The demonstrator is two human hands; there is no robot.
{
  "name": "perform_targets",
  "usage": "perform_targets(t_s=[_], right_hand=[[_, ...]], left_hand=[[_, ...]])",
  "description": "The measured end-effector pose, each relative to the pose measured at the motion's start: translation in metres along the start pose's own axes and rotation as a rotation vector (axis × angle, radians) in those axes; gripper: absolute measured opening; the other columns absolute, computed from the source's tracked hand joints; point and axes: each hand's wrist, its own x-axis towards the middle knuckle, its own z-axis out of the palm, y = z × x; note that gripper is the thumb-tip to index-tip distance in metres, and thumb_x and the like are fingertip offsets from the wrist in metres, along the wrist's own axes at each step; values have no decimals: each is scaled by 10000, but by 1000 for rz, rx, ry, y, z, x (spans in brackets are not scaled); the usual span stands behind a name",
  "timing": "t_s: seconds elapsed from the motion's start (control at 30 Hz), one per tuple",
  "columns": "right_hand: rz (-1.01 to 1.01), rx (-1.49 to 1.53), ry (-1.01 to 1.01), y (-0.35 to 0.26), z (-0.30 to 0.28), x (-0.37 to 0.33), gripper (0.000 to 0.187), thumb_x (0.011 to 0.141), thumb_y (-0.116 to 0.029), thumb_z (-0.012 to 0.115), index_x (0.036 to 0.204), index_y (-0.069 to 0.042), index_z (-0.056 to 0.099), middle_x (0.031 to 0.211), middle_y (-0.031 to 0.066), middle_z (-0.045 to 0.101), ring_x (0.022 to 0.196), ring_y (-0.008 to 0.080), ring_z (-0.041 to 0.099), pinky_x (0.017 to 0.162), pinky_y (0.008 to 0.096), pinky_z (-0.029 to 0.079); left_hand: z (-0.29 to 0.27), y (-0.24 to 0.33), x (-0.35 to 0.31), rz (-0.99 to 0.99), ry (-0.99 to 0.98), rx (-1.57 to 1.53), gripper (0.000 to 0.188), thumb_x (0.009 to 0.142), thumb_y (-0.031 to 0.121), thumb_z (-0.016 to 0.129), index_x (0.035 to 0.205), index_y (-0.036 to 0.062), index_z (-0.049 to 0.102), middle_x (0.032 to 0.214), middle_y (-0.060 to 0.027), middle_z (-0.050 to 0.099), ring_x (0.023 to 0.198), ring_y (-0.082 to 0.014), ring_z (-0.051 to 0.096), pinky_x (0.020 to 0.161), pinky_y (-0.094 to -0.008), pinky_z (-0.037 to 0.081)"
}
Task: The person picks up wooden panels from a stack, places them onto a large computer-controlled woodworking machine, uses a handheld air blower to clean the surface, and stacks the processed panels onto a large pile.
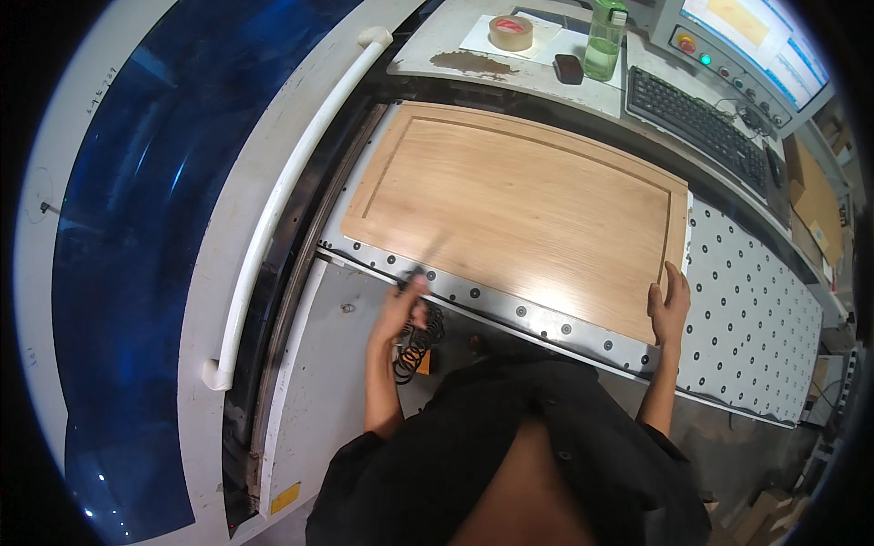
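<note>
A light wood-grain panel (519, 209) with a dark groove along its border lies on the metal machine bed. My left hand (398, 312) is closed around what looks like an air blow gun (416, 275), blurred by motion. Its thin nozzle points toward the panel's near left part. Below that hand hangs a black coiled hose (417, 350). At the panel's near right edge rests my right hand (669, 305), thumb and fingers apart and touching the wood.
To the left stand a dark blue machine cover (137, 255) and a white handle bar (287, 200). A far ledge holds a tape roll (511, 33), a green bottle (603, 45), a keyboard (696, 123) and a control screen (765, 36). Rightward extends a dotted bed plate (746, 309).
</note>
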Motion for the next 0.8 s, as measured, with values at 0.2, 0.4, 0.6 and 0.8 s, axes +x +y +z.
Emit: perform_targets(t_s=[0.2, 0.4, 0.6, 0.8], right_hand=[[19, 12, -27, -1, -1, 0, 506, 901, -183, 682, 1392, -108, 586, 1372, 259, 547, 1298, 429, 496, 1108, 496, 383], [60, 20, -15, 3, 0, 0, 537, 876, -181, 707, 1397, -127, 588, 1397, 265, 524, 1315, 437, 475, 1119, 504, 369], [129, -74, 0, -1, -1, -2, 541, 855, -184, 712, 1381, -128, 597, 1388, 290, 525, 1311, 456, 473, 1123, 517, 360], [32, -48, 56, -3, -5, -1, 550, 817, -220, 734, 1345, -120, 615, 1340, 281, 551, 1249, 456, 509, 1088, 524, 384]], left_hand=[[-59, 1, -2, 79, 481, -106, 479, 968, 495, 673, 897, 35, 561, 556, -17, 479, 423, -146, 476, 418, -317, 430], [-69, -10, 7, 73, 562, -79, 477, 977, 514, 651, 892, 48, 589, 542, -25, 489, 430, -149, 487, 412, -304, 383], [-34, 14, 20, 146, 276, -134, 465, 987, 507, 640, 952, 48, 572, 565, -26, 492, 452, -161, 507, 462, -330, 467], [59, 26, 22, 36, -265, -4, 361, 1012, 400, 637, 1051, 42, 673, 630, -23, 582, 524, -125, 557, 511, -275, 455]])
